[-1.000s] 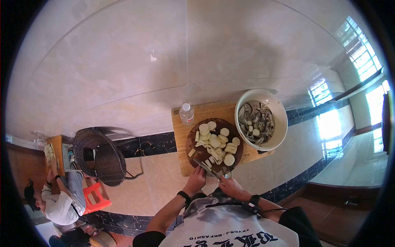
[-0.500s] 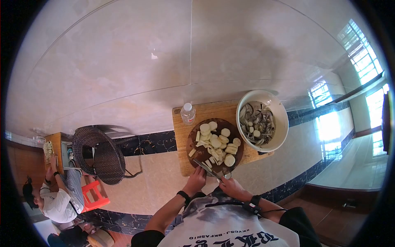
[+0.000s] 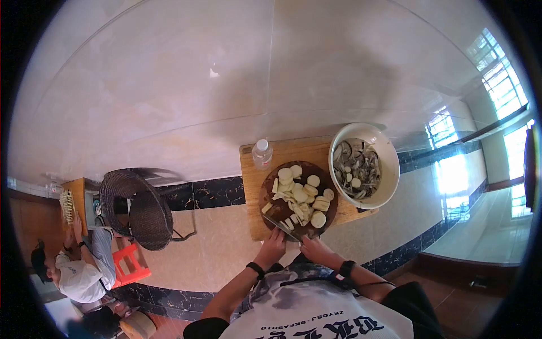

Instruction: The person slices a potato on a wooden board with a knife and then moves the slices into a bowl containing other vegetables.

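Observation:
A round dark chopping board [image 3: 271, 195] lies on a small wooden table [image 3: 252, 186] and bears pale round slices and strips [image 3: 299, 193]. My right hand [image 3: 317, 249] is closed on the handle end of a knife [image 3: 281, 227], whose blade points up and left over the board's near edge. At the blade's left side, my left hand [image 3: 273, 247] has its fingers together at the board's edge; what lies under them is hidden. Several cut strips lie just beyond the blade.
A white bowl [image 3: 390, 175] with dark and pale sliced pieces stands right of the board. Behind the board is a clear bottle [image 3: 262, 153]. A wicker chair [image 3: 149, 217], a red stool [image 3: 131, 265] and a seated person [image 3: 82, 277] are at the left.
The view has shifted slightly. My right hand and the knife have moved a little down and left, closer to my left hand.

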`<state>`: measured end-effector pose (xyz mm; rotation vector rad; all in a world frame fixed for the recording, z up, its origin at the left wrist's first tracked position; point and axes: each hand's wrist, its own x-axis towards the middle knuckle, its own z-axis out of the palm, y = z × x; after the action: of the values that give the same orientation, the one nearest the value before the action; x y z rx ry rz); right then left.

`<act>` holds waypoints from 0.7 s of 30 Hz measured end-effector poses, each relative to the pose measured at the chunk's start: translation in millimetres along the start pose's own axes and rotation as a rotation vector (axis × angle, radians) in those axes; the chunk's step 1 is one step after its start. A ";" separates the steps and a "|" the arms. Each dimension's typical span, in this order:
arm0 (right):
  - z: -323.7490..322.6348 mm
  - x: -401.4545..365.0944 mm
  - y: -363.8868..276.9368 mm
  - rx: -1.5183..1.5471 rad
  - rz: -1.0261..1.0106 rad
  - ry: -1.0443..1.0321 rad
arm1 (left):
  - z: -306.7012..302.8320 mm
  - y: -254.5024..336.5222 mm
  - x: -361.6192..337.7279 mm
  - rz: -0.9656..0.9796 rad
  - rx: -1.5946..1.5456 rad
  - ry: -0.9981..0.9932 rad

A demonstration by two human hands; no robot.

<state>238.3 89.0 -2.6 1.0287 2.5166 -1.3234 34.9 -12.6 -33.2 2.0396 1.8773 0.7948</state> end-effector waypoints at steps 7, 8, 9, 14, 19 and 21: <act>-6.5 -0.8 -29.7 -0.051 0.036 0.008 | 7.1 -3.4 -5.3 -0.005 0.032 -0.013; -13.3 -2.7 -40.8 -0.034 0.048 0.012 | 3.9 -4.7 -4.9 0.006 0.060 -0.016; -12.3 -4.0 -37.7 -0.020 0.068 0.019 | 0.2 -2.4 -2.7 0.019 0.084 -0.021; -9.9 -17.2 -4.9 -0.100 -0.059 0.080 | -6.9 1.9 3.2 0.053 0.203 -0.088; -8.8 -23.0 -11.3 -0.021 0.014 0.109 | -1.7 -2.1 3.0 0.084 0.201 -0.030; -8.7 -24.2 -14.7 0.040 -0.018 0.103 | -6.9 0.8 3.3 0.083 0.199 -0.023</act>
<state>249.4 77.6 22.4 1.1124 2.5886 -1.3648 31.8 -10.6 -26.4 2.2475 1.9397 0.6223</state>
